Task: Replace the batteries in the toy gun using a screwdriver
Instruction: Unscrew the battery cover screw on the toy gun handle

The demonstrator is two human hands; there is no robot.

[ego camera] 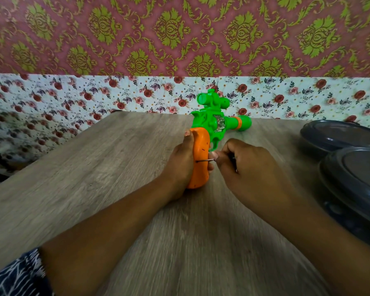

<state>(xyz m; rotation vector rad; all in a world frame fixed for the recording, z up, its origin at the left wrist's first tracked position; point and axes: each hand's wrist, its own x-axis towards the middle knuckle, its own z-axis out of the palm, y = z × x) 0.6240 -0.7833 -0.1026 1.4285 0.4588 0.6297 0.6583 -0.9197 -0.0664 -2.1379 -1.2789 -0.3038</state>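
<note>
Toy gun, green plastic with orange grip (203,133): left hand (181,165) wraps the grip, thumb up along its rear edge. Right hand (247,167) pinches a thin metal-shaft screwdriver (205,160), its tip on the grip's side face. Gun's long axis runs from 7 to 1 o'clock, barrel pointing to 1, grip butt on the grey wood-grain table (94,167). No readable markings. Dark grey round lids (350,167) at 3 o'clock.

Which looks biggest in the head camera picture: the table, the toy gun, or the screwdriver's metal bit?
Largest to smallest, as they look in the head view:
1. Table, which fills most of the lower picture.
2. Toy gun, green with an orange grip.
3. Screwdriver; only its thin metal shaft shows.
</note>
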